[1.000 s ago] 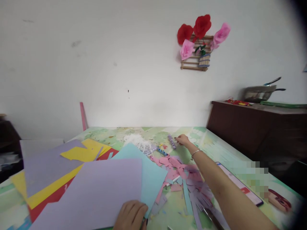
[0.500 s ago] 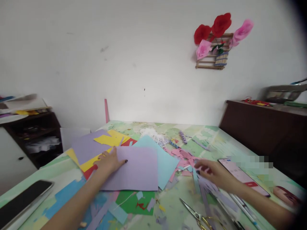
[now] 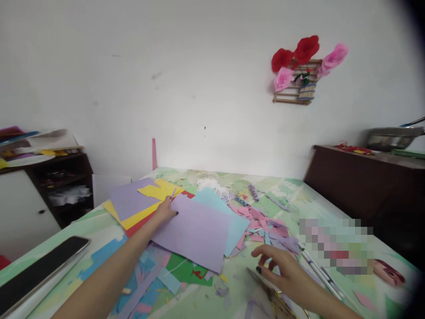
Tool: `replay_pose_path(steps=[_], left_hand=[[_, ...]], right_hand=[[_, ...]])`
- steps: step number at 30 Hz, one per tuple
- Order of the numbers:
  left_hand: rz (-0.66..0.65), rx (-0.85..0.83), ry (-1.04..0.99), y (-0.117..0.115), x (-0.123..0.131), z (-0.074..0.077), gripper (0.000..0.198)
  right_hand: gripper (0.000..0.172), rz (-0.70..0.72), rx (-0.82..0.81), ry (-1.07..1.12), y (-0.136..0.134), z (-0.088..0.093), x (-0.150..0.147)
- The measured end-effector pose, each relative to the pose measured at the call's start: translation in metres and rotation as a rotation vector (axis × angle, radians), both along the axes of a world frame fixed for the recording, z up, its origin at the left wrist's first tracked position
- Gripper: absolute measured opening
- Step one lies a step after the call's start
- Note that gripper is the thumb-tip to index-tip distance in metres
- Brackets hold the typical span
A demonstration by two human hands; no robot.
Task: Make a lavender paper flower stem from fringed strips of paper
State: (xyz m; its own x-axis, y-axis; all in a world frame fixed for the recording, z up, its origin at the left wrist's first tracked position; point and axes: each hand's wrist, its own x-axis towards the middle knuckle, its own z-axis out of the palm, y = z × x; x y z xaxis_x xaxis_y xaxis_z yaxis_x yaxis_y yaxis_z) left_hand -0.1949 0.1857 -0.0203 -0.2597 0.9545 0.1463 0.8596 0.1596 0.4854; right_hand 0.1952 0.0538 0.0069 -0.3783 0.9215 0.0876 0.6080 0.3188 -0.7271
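Note:
My left hand (image 3: pixel 166 212) grips the left edge of a purple paper sheet (image 3: pixel 195 228), its thumb on top and its other fingers partly hidden. The sheet lies turned at an angle over a light blue sheet (image 3: pixel 241 223). Loosely bent and apart, the fingers of my right hand (image 3: pixel 275 264) hold nothing. Below that hand are scissors (image 3: pixel 277 303) with gold handles, partly covered by it. Left of my left hand, another purple sheet (image 3: pixel 128 199) rests with yellow paper (image 3: pixel 153 192) and red paper (image 3: pixel 141 221).
Pink and purple paper scraps (image 3: pixel 262 221) are heaped right of the sheets. Green paper (image 3: pixel 189 270) and blue pieces lie in front. A phone (image 3: pixel 43 270) is at left; white sticks (image 3: pixel 323 274) lie at right. White shredded paper (image 3: pixel 212 188) sits near the wall.
The purple sheet has turned clockwise, and my left hand has moved up and right with it. My right hand has come from the scraps back toward me, over the scissors.

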Motion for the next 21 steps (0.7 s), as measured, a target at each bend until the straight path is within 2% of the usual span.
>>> replay_pose_path(steps=[4, 8, 12, 16, 18, 21], left_hand=[[-0.081, 0.021, 0.009, 0.023, 0.013, 0.008, 0.039], [-0.134, 0.006, 0.006, 0.041, 0.026, 0.008, 0.014], [-0.183, -0.009, -0.021, 0.052, 0.035, 0.004, 0.020], [-0.186, -0.033, -0.053, 0.061, 0.041, 0.000, 0.043], [-0.211, -0.080, -0.095, 0.063, 0.042, 0.000, 0.044], [-0.281, -0.165, -0.178, 0.061, 0.041, 0.003, 0.034]], right_hand=[[0.025, -0.062, -0.005, 0.011, -0.015, -0.006, 0.003], [0.027, -0.085, 0.005, 0.134, -0.029, -0.019, 0.013], [0.028, -0.189, -0.003, 0.245, -0.031, -0.033, 0.023], [0.036, -0.272, -0.074, 0.294, -0.029, -0.037, 0.030], [0.038, -0.296, -0.101, 0.295, -0.032, -0.034, 0.031], [0.037, -0.319, -0.105, 0.298, -0.037, -0.028, 0.031]])
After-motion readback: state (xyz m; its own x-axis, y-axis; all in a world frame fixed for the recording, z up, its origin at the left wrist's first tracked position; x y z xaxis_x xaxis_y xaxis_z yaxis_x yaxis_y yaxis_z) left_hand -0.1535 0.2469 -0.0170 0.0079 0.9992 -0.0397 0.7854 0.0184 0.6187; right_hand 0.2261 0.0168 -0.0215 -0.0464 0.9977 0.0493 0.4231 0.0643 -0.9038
